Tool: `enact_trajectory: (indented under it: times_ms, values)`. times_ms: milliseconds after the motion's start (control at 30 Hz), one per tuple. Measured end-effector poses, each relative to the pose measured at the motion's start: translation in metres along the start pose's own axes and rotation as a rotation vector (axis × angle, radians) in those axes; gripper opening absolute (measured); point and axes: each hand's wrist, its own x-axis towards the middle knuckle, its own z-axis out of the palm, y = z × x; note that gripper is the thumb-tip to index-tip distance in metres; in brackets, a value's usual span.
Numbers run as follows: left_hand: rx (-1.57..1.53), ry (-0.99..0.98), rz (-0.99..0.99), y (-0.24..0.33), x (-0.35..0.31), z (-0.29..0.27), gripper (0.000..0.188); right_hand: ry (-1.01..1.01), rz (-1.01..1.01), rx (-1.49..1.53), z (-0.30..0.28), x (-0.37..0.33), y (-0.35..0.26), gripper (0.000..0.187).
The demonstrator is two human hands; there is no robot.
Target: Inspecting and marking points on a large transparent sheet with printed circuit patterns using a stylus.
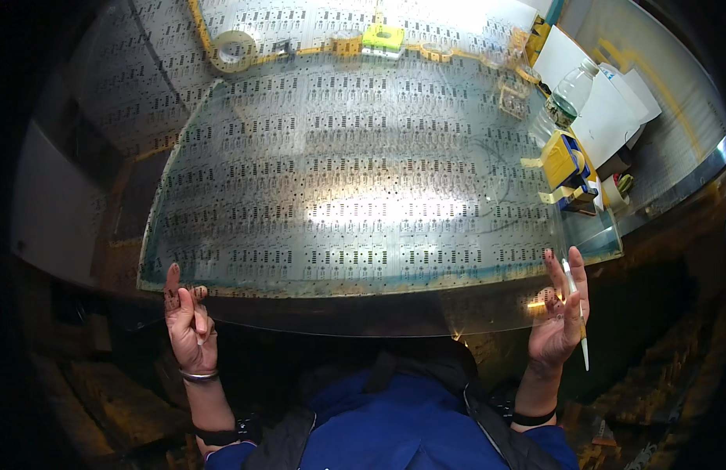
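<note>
A large clear film sheet [363, 315] printed with rows of small black circuit-like marks spans between my hands, its near edge sagging past the front of the glass table top [214, 291]. My left hand [192, 329] is closed on the sheet's near left corner, forefinger pointing up and the other fingers curled. At the near right corner, my right hand [555, 333] has the film between its fingers; part of the hand shows through it. A slim white pen-like tool [573, 286] is also held upright in the right hand, its tapered end pointing down.
Along the far side lie a tape roll [234, 52] and a yellow-green box [382, 39]. At the right stand a plastic bottle [567, 98], a yellow and blue tape dispenser [568, 164] and white paper sheets [606, 98]. Bright light glares off the middle of the film.
</note>
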Motion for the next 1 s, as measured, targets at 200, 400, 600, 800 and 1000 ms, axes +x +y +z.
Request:
enact_trajectory:
  times_ms: [200, 400, 600, 800, 1000]
  values:
    - [0.014, -0.003, -0.008, 0.003, -0.003, 0.007, 0.041, -0.078, 0.055, 0.104, -0.003, 0.000, -0.006, 0.082]
    - [-0.026, -0.074, -0.042, 0.012, -0.013, 0.020, 0.042, -0.098, 0.098, 0.244, 0.002, 0.000, -0.015, 0.086]
    - [0.014, -0.054, -0.051, 0.033, -0.029, 0.061, 0.041, -0.112, 0.240, 0.204, 0.018, -0.003, -0.041, 0.074]
    - [0.169, -0.023, 0.024, 0.043, -0.055, 0.094, 0.038, -0.221, 0.423, 0.069, 0.031, 0.001, -0.055, 0.055]
    - [0.149, -0.006, 0.051, 0.011, -0.057, 0.096, 0.039, -0.128, 0.426, -0.069, 0.023, -0.007, -0.040, 0.043]
